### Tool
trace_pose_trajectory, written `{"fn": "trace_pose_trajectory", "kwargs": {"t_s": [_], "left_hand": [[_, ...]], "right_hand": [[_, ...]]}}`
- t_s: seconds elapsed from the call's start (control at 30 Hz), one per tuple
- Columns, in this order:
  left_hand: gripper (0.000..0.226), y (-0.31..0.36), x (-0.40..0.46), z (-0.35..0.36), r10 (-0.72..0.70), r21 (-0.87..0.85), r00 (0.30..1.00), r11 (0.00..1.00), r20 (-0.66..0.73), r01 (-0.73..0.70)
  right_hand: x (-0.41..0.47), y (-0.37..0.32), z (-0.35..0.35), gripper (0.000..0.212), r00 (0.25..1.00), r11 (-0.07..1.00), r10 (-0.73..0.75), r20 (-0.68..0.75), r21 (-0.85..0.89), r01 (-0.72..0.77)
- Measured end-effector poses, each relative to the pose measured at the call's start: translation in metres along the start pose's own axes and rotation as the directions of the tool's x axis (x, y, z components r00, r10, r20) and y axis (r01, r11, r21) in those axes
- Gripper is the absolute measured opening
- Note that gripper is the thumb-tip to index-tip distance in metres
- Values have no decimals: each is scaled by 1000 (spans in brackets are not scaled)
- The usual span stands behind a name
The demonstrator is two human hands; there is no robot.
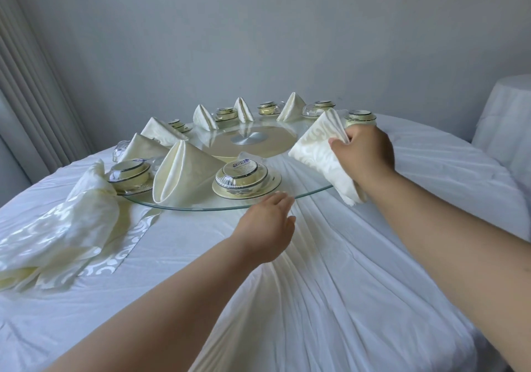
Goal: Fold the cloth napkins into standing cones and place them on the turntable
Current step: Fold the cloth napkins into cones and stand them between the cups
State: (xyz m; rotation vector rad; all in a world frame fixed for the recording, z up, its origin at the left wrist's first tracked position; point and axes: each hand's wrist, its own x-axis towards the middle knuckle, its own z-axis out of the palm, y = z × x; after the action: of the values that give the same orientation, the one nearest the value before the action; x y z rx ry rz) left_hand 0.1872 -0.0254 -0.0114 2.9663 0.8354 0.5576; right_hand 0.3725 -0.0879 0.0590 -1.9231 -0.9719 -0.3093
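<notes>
Cream patterned napkin (319, 147) (cone-folded) gripped.

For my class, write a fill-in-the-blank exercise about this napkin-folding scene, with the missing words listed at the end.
1. The right hand grips a folded ____ above the turntable's edge.
2. The left hand touches the rim of the turntable, which is made of clear ____.
3. A pile of unfolded napkins lies on the tablecloth on the person's ____ side.
4. The wrapped bowl set stands just to the right of a standing ____ of cloth.

Missing words: napkin; glass; left; cone
</notes>
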Motion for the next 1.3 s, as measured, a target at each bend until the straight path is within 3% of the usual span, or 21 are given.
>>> {"fn": "trace_pose_trajectory", "kwargs": {"t_s": [0.2,0.3,0.47,0.8,1.0,1.13,1.3], "left_hand": [[54,-6,17,13,-89,19,995,996,47,88],[49,-13,17,23,-125,41,990,992,60,123],[79,-23,12,32,-73,55,997,996,16,72],[62,-28,15,26,-45,31,998,998,-34,46],[80,-28,15,26,-22,41,997,999,-70,25],[74,-30,18,27,-22,61,996,998,-83,27],[48,-26,20,27,-41,67,993,997,-107,49]], "right_hand": [[18,-12,53,27,999,1000,-5,42,-6,5],[23,-15,76,31,997,1000,3,76,-4,-3],[30,-20,107,38,995,999,29,92,-25,-26],[34,-27,140,10,991,987,52,120,-160,-33],[38,-22,145,10,986,985,43,161,-174,-15],[37,-23,142,19,982,980,28,189,-200,10],[34,-17,137,43,984,977,31,175,-215,7]]}}
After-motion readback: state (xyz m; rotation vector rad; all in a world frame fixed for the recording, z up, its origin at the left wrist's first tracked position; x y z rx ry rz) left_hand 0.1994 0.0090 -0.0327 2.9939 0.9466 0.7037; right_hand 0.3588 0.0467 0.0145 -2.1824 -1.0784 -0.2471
